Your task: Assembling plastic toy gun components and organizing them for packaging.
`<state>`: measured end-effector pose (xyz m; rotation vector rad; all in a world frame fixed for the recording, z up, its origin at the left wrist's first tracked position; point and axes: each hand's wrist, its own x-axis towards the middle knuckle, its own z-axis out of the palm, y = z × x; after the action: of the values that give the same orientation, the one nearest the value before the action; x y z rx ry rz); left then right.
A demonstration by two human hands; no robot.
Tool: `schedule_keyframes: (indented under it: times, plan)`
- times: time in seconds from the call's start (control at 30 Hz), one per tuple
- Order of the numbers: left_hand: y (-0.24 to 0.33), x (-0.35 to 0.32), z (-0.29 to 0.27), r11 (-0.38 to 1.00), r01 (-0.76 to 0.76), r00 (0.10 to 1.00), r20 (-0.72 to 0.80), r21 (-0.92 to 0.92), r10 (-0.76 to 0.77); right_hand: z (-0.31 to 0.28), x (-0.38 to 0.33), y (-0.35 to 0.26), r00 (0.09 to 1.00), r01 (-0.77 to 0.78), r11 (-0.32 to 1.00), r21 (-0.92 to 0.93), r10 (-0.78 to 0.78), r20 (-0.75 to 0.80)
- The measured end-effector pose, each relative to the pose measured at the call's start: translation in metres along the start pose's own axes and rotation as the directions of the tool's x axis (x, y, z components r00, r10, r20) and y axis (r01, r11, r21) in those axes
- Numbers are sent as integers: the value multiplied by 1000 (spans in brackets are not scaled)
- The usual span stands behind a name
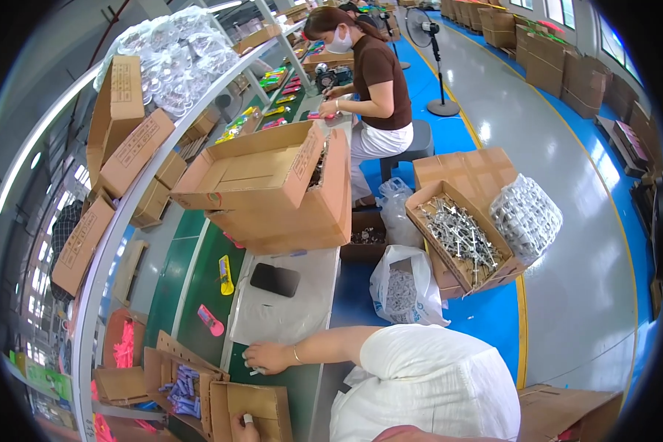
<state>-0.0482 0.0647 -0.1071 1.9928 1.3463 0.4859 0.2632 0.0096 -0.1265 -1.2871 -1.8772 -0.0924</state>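
Right hand (pixel 267 358) on green bench (pixel 199 283), small part (white) pinched

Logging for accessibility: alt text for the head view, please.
A person in a white top presses one hand on small pale parts at a green worktable's edge while another hand rests on an open cardboard box. Farther along, a seated co-worker works beyond a big carton.

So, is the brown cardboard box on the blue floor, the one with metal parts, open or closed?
Open. The cardboard box has its flaps folded outward, and the grey metal parts inside it are plainly visible from above.
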Motion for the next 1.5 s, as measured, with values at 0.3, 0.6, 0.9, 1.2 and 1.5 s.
schedule_keyframes:
  times: [0.3,0.6,0.9,1.2,1.5]
  plan:
    - [-7,7,5,975,55,990,-116,-216,-81,-10,-2,-10,978,-143,988,-54,149,148]
    - [80,-16,15,885,-144,956,-170,442,240,-29,7,-18,924,-143,986,-83,163,346]
    - [7,-11,19,872,-111,992,-5,477,130,-27,3,-14,899,-123,992,-8,115,422]
    - [52,-18,25,948,-37,988,-132,317,83,-32,0,-9,914,-118,992,35,94,395]
    - [58,-19,23,945,-49,966,-223,323,127,-39,19,-20,907,-36,999,-33,47,418]
